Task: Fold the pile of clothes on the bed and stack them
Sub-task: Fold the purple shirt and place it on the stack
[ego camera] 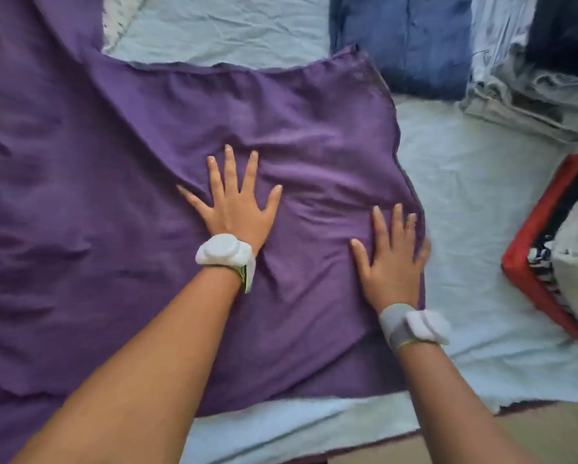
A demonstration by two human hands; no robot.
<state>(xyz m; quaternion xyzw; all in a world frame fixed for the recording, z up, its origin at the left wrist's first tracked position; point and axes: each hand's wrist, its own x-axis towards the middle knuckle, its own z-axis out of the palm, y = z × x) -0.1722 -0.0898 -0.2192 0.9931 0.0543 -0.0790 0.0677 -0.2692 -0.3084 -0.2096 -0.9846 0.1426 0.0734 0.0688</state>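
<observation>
A large purple garment (pixel 113 182) lies spread over the light blue bed sheet (pixel 475 202), with wrinkles across its middle. My left hand (pixel 235 202) presses flat on the cloth near its centre, fingers spread and straight. My right hand (pixel 393 259) lies flat on the garment's right edge, fingers straight. Both wrists wear white bands. A folded blue garment (pixel 404 45) sits at the back, just beyond the purple cloth's far right corner.
Folded grey and pale clothes (pixel 528 92) are stacked at the back right, with a dark item (pixel 565 28) above them. A red-rimmed basket (pixel 528 249) holding white and striped cloth stands at the right edge. A white fluffy thing (pixel 120 15) lies at top left.
</observation>
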